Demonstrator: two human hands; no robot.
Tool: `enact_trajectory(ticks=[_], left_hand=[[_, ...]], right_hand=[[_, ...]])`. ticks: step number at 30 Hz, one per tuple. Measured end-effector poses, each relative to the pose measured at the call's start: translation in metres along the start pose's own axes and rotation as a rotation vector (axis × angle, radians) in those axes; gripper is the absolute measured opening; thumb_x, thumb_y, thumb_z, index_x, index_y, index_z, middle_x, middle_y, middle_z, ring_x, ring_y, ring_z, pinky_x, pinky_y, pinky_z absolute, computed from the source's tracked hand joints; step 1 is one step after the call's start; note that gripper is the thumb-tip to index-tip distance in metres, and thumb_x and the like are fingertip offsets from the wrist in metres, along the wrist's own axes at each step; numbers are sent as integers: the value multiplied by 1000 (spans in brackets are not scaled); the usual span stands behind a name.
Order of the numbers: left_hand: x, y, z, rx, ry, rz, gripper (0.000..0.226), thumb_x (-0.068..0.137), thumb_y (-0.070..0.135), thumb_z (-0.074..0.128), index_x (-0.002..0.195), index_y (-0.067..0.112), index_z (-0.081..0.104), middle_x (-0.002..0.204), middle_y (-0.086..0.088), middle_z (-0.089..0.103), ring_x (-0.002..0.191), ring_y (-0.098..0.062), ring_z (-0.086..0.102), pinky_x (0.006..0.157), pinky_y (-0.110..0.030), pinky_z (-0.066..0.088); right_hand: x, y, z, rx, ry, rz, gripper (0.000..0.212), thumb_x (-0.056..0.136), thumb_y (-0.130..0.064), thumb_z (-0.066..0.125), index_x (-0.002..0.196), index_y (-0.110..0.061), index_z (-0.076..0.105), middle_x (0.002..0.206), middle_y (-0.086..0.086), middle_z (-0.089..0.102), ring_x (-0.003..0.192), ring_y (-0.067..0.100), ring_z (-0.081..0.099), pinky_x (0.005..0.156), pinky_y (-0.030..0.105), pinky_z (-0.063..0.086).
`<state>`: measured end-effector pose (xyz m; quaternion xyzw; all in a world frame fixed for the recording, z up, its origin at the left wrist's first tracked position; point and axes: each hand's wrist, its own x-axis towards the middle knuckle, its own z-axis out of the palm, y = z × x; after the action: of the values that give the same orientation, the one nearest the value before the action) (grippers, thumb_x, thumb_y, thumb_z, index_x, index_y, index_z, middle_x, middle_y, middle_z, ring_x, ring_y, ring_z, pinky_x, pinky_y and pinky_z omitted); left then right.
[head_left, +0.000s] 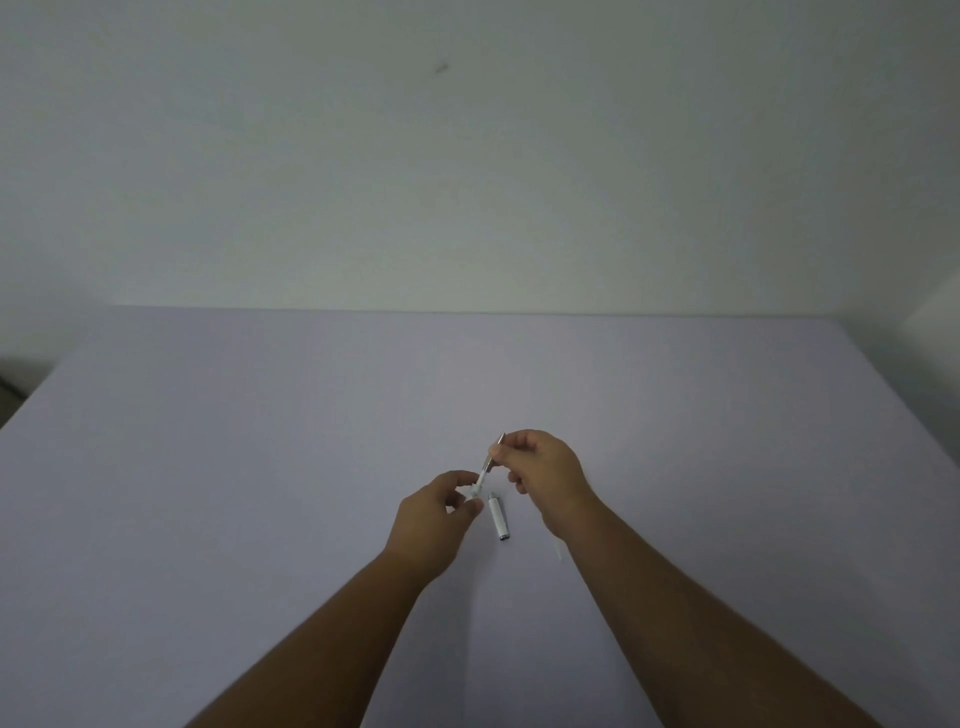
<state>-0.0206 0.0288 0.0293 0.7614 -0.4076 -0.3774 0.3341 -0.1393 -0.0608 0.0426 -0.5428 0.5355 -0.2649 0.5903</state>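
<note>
Centre frame: your right grip (543, 470) pinches thin pen refill (488, 464); your left grip (434, 514) pinches white piece (472, 491) at its lower end. 1 white barrel (500, 519) lies on counter (260, 467) between hands.

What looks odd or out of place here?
The left hand and right hand hold a thin pen part, while a white tube lies loose on the table. Nothing looks spilled.

1. The table (208, 467) meets the wall (467, 156) behind it.
2. Over the table's middle, the left hand (434, 512) sits left of the right hand (545, 475) and nearer than it.
3. A thin pen part (488, 462) slants between them, pinched by both.
4. A pen barrel (500, 519) lies on the table between the wrists.
</note>
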Motion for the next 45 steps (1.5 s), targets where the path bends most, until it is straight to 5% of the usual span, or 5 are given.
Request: enact_trajectory(ticks=[19, 24, 28, 41, 45], left_hand=[[-6, 24, -10, 57, 71, 33, 18, 87, 29, 62, 97, 17, 71, 81, 3, 66, 71, -12, 58, 60, -18, 42], [-4, 29, -13, 52, 96, 42, 21, 87, 28, 62, 100, 15, 70, 84, 4, 65, 71, -10, 56, 58, -16, 39], [-4, 35, -10, 94, 95, 65, 23, 86, 30, 62, 100, 13, 70, 88, 1, 67, 73, -13, 57, 66, -21, 40], [-3, 41, -16, 65, 89, 64, 15, 83, 28, 66, 92, 16, 70, 77, 4, 62, 64, -9, 52, 55, -20, 38], [-7, 42, -13, 65, 68, 67, 16, 82, 28, 66, 91, 15, 70, 76, 4, 61, 66, -10, 53, 57, -19, 39]], right_hand=[[-9, -17, 5, -132, -67, 32, 37, 72, -43, 74, 60, -20, 48, 61, -6, 49, 55, 10, 41, 55, 24, 35], [-11, -22, 1, -35, -160, -9, 13, 83, -35, 65, 73, -26, 64, 75, -11, 61, 64, 4, 49, 62, 20, 38], [-9, -25, 3, -209, -38, 11, 40, 75, -48, 70, 61, -17, 48, 58, -6, 44, 55, 10, 39, 53, 23, 34], [-13, -32, -10, -34, -162, -11, 15, 83, -33, 65, 76, -20, 66, 73, -6, 58, 65, 12, 47, 61, 24, 43], [-13, -32, -12, -191, -91, 7, 39, 76, -44, 70, 67, -12, 50, 69, 3, 48, 61, 17, 41, 59, 28, 36]])
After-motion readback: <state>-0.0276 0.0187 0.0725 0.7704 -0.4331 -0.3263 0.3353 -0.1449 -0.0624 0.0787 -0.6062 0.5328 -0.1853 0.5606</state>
